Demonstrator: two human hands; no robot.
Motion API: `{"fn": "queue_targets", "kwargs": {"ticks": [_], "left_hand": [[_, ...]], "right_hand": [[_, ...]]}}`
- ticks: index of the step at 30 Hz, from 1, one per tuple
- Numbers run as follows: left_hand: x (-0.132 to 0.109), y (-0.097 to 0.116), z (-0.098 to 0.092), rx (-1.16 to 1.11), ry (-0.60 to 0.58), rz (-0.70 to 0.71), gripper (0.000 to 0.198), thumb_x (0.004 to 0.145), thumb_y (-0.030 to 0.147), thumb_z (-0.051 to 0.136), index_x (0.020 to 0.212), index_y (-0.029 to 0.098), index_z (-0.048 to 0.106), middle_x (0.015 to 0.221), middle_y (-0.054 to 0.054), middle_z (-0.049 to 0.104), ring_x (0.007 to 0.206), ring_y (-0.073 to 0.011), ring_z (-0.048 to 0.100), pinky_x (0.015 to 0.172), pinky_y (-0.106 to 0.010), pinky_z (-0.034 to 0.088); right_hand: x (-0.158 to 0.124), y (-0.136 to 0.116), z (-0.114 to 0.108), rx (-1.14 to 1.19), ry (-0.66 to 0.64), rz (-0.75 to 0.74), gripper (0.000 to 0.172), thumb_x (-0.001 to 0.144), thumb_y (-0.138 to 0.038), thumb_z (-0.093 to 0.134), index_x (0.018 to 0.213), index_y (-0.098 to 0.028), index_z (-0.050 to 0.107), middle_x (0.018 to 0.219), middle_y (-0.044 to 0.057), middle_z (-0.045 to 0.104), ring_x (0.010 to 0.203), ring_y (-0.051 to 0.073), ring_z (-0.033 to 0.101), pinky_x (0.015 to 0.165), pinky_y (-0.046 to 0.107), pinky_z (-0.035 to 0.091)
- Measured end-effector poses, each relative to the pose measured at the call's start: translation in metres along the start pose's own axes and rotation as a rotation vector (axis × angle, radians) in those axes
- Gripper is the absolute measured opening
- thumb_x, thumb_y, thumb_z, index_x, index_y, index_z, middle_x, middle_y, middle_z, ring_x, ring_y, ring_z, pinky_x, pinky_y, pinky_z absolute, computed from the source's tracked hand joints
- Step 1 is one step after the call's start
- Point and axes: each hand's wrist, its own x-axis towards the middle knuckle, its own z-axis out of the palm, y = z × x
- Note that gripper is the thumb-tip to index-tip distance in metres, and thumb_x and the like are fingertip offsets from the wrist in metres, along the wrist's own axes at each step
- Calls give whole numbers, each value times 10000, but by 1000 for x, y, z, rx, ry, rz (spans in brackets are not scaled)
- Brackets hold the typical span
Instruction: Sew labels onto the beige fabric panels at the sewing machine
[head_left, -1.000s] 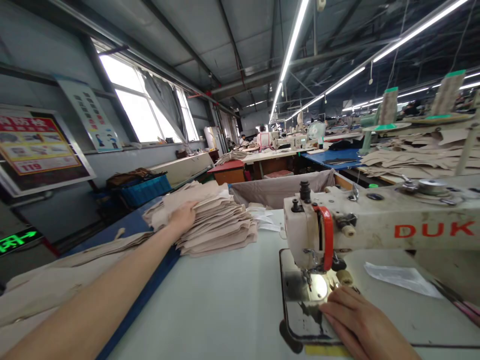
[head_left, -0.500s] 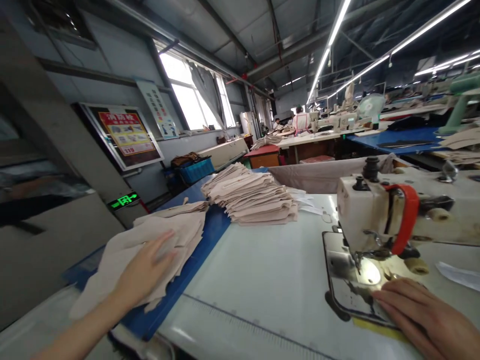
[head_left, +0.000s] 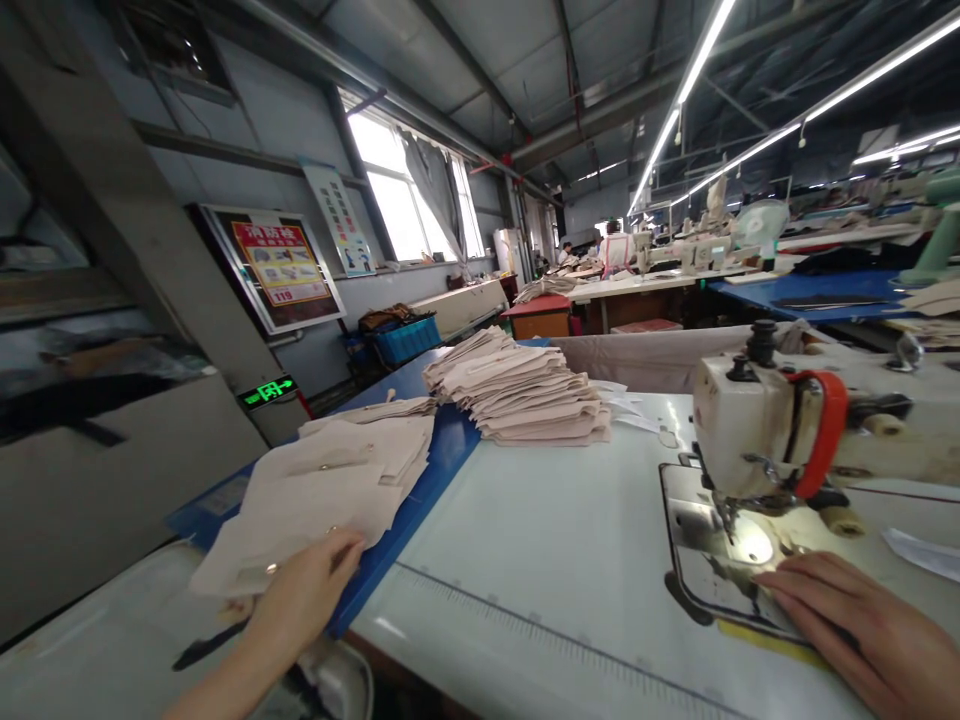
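My left hand (head_left: 324,575) is at the near right edge of a stack of light beige fabric pieces (head_left: 300,500). Its fingers are curled and closed on the edge of the top fabric piece; the fingertips are partly hidden. Small shiny metal parts show on these pieces. My right hand (head_left: 862,625) rests beside the needle plate (head_left: 701,550) of a white sewing machine (head_left: 739,420). Its thumb and fingers come together at the tips, and whatever they hold is hidden. The machine's lamp lights the spot just above those fingers.
A taller pile of beige fabric pieces (head_left: 525,390) stands at the back of the pale table (head_left: 555,530). White slips (head_left: 634,410) lie beside it. A ruler strip (head_left: 525,625) runs along the table's front. The left stack lies on a blue board (head_left: 442,445).
My left hand has moved from lying over the stack down to its near edge, and its fingers have closed there. The view has shifted slightly left. My right hand stays by the machine.
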Motion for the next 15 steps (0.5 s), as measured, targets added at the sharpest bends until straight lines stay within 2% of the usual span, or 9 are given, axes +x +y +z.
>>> {"fn": "queue_targets", "kwargs": {"ticks": [2,5,7,9,11,13,15], "left_hand": [[5,1,-13,8,41,-68,295,758,386,406,711,240,657,745,-61,761,734,-282,731,661,-331,557],[12,8,-38,29,177,-146,359,822,399,332,863,198,627,879,-111,749,789,-290,714,707,-356,536],[11,22,-53,16,279,-155,403,882,415,272,995,193,590,1036,-108,722,899,-278,691,783,-362,517],[6,46,-56,-55,327,-93,381,896,446,288,999,216,574,1070,-79,709,947,-259,674,812,-340,505],[-4,77,-46,-179,264,35,337,884,462,338,931,233,581,987,-54,721,902,-238,681,788,-309,508],[-16,111,-24,-299,99,187,321,904,445,336,893,248,589,908,-32,726,847,-211,688,757,-281,508],[-27,144,1,-374,-43,311,326,943,399,300,867,262,586,853,-10,719,807,-187,688,722,-262,498]], "right_hand": [[4,-4,-2,13,26,2,330,979,-380,452,931,-273,760,904,29,759,801,182,720,719,241,592],[6,-6,-3,31,22,9,337,980,-371,449,931,-267,766,900,25,762,803,181,724,716,229,591],[6,-5,-2,50,-2,24,321,974,-367,461,958,-266,765,931,33,762,831,191,725,727,234,592],[6,-3,-2,83,-22,49,305,966,-373,477,974,-269,764,954,44,759,850,202,723,737,245,592],[8,-6,-3,147,-33,99,305,961,-388,484,953,-269,764,945,56,757,846,208,721,736,251,588],[12,-18,-7,279,-68,189,322,961,-405,476,920,-268,764,923,61,753,840,207,716,748,253,578],[16,-39,-10,490,-163,330,336,954,-439,473,923,-272,763,932,60,748,873,209,706,797,263,557]]}}
